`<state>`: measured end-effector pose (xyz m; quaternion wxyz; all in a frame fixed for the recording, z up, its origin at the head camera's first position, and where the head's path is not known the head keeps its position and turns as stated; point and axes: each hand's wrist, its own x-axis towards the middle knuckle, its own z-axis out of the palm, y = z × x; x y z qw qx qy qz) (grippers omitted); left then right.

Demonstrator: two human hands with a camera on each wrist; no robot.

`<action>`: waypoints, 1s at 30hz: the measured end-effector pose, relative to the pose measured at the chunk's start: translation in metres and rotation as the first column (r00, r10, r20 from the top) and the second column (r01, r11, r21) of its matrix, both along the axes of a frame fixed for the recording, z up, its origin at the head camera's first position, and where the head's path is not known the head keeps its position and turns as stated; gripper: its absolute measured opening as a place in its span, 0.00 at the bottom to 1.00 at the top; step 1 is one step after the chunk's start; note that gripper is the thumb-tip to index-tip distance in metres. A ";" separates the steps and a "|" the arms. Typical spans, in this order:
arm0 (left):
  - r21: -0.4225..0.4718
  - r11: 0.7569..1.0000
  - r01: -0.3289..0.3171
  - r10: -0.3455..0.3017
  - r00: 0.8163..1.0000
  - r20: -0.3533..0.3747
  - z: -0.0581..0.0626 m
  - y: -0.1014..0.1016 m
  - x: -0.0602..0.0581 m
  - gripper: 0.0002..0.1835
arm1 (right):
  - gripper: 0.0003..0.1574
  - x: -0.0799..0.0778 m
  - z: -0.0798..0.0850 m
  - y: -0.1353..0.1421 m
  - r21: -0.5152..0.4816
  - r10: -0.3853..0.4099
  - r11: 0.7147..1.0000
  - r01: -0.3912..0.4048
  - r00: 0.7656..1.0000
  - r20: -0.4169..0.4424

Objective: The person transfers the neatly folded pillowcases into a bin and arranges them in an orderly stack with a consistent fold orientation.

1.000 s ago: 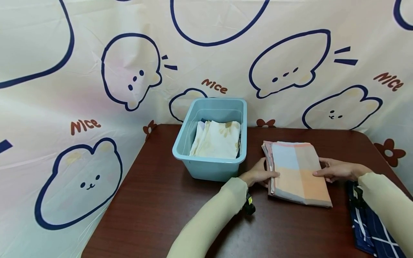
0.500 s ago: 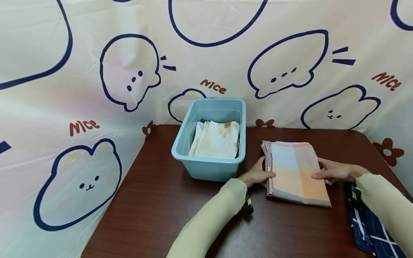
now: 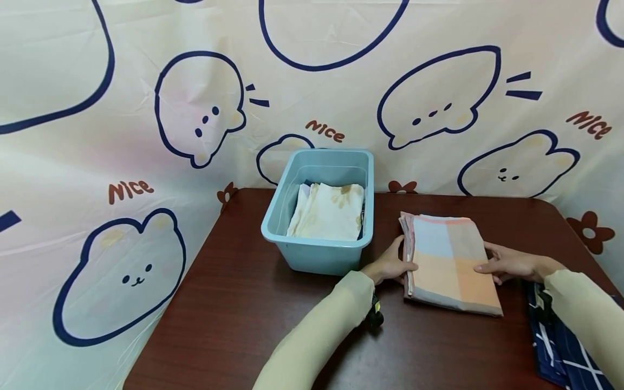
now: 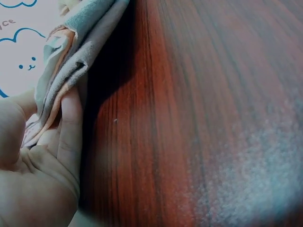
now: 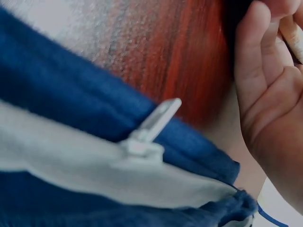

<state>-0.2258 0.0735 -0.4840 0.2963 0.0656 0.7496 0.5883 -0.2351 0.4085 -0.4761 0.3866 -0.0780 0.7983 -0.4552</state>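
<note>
A folded cloth in pastel blue, grey and orange checks lies on the table between the two hands. My left hand grips its left edge, thumb on top. In the left wrist view, fingers reach beneath the stacked layers of the cloth. At the right edge my right hand holds the cloth, its thumb on the upper face. The right wrist view shows that hand with curled fingers; only a sliver of cloth appears there.
Left of the cloth stands a light blue plastic bin with folded white fabric inside. Navy fabric with white lines lies under the right forearm; up close it has a white zipper. A printed curtain hangs behind the brown table.
My left thumb has slid slightly toward the cloth's left edge. The cloth and right hand have barely moved.
</note>
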 end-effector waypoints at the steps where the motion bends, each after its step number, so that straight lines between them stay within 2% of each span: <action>1: 0.000 1.000 0.001 -0.001 1.000 -0.002 0.000 0.000 0.000 0.47 | 0.55 0.000 -0.001 0.001 -0.007 -0.002 1.000 0.002 1.000 0.003; 10: -0.022 1.000 0.004 -0.005 1.000 -0.018 -0.002 0.001 0.001 0.46 | 0.59 0.002 -0.005 0.008 -0.053 -0.034 0.998 0.038 0.996 0.078; 30: 0.014 1.000 0.019 -0.019 1.000 -0.017 0.000 -0.001 0.000 0.48 | 0.54 0.003 -0.003 0.005 -0.053 -0.030 0.998 0.032 0.999 0.040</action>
